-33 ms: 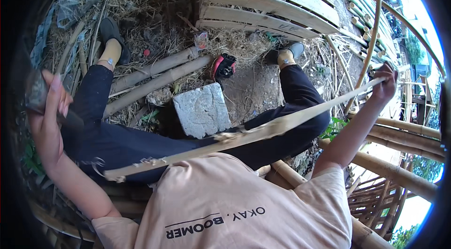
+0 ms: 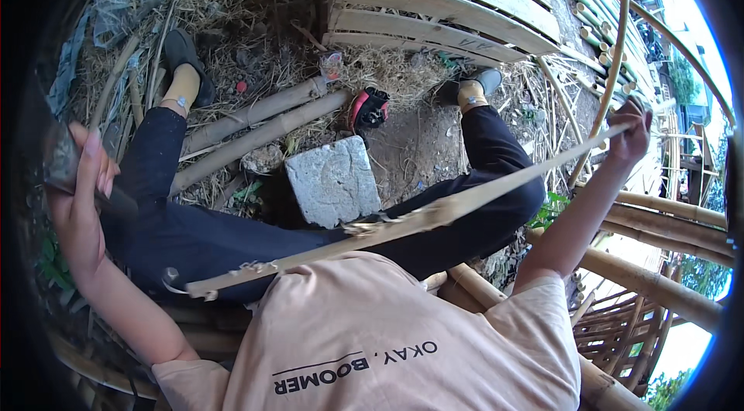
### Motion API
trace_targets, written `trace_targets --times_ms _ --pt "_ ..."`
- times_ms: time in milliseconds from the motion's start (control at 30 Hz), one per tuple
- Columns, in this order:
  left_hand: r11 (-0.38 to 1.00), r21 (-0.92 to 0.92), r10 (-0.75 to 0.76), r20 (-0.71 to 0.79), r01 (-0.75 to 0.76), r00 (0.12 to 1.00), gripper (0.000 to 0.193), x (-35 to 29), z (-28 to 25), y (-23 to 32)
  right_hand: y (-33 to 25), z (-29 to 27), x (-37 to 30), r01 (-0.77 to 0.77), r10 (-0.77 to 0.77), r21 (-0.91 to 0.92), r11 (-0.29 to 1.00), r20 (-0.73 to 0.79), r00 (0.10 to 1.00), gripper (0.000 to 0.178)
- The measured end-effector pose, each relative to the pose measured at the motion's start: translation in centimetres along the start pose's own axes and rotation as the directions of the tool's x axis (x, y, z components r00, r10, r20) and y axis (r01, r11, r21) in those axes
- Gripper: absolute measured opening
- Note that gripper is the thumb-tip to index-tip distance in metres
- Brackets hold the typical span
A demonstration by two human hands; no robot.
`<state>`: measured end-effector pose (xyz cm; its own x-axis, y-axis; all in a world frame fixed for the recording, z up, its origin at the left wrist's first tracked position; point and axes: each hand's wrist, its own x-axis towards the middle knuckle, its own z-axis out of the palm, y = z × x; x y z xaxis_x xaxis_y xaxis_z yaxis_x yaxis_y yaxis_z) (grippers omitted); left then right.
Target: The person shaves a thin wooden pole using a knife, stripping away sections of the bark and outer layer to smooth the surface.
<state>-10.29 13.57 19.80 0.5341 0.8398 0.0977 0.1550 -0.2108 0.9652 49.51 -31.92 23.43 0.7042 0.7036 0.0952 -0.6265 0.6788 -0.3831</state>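
My right hand (image 2: pixel 630 132), raised at the right, is closed around one end of a long pale bamboo strip (image 2: pixel 496 192). The strip slants down to the left across my thighs, and curled shavings cling along its edge and at its lower left end. Over at the left, my left hand (image 2: pixel 89 167) is wrapped around a broad dark grey tool (image 2: pixel 60 157) that looks like a machete. Part of that tool is lost in the dark rim of the picture, and it stays apart from the strip.
Between my legs lies a grey stone block (image 2: pixel 333 182), with bamboo poles (image 2: pixel 263 132) and a red and black object (image 2: pixel 370 109) beyond it. A slatted wooden crate (image 2: pixel 442 4) stands ahead. Thick bamboo poles (image 2: pixel 651 287) run along my right side. A clear plastic bag (image 2: pixel 132 4) lies far left.
The bamboo strip has shifted slightly to the right, its lower left end included. My right hand has moved a little to the left. My left hand stays nearly still with the tool.
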Motion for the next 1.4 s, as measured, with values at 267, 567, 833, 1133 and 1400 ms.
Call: trace_targets --times_ms 267,567,833,1133,1400 --pt "0.963 0.232 -0.171 0.137 0.136 0.976 0.016 -2.7 2.6 -3.3 13.0 -2.3 2.5 -0.221 0.221 0.007 0.975 -0.057 0.974 0.046" --pt "0.964 0.260 -0.147 0.355 0.054 0.923 0.034 -2.9 11.3 -6.0 25.9 -5.2 3.2 -0.387 0.397 0.087 0.918 -0.202 0.895 0.055" --pt "0.962 0.242 -0.222 0.411 0.128 0.884 0.027 -2.9 14.5 -9.9 25.5 -6.3 2.5 -0.338 0.351 0.098 0.936 -0.319 0.881 0.049" --pt "0.964 0.226 -0.216 0.339 0.143 0.916 0.041 -3.8 17.0 -13.2 26.9 -8.8 1.6 -0.235 0.211 -0.003 0.972 -0.426 0.880 0.059" --pt "0.952 0.224 -0.272 0.308 0.208 0.912 0.040 -4.8 17.1 -14.9 28.7 -9.9 3.2 -0.259 0.115 -0.214 0.942 -0.521 0.846 0.054"
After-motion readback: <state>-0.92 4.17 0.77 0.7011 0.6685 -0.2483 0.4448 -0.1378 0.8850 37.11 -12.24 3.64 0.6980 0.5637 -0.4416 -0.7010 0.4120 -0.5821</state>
